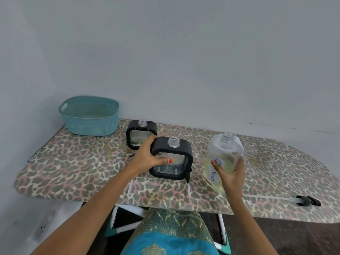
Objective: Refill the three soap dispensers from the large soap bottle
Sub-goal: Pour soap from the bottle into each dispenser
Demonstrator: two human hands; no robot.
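**Bottle beside open neck, pour not yet begun**

Both hands are busy, one thing each. L hand (147,157) grips the near dispenser (182,149) by its left edge, fingers over the black frame and thumb across the clear front. R hand (231,173) wraps the bottle (224,153) round its lower half, thumb on the handwritten label. The hands are apart, w/ a gap of bare board (73,166) between dispenser and bottle.

Key relation: the bottle sits just right of the near dispenser. Its open mouth (228,137) is at about the same height as the dispenser's open neck (173,141), near it but not over it. The bottle's long axis is close to upright, mouth up, yellowish soap low in the body. So the R hand is the pouring hand. Prob. next: swing the bottle left and tip its mouth down over the neck while the L hand steadies. The neck is narrow, so a spill onto the board cover is the risk.

The near dispenser looks tipped a bit; can't tell if its base is on the board or lifted.

The far dispenser (141,133) stands behind, also uncapped, close to the basket (90,116). A 3rd dispenser isn't in view. One pump (307,200) lies on the board far right, its tube pointing left
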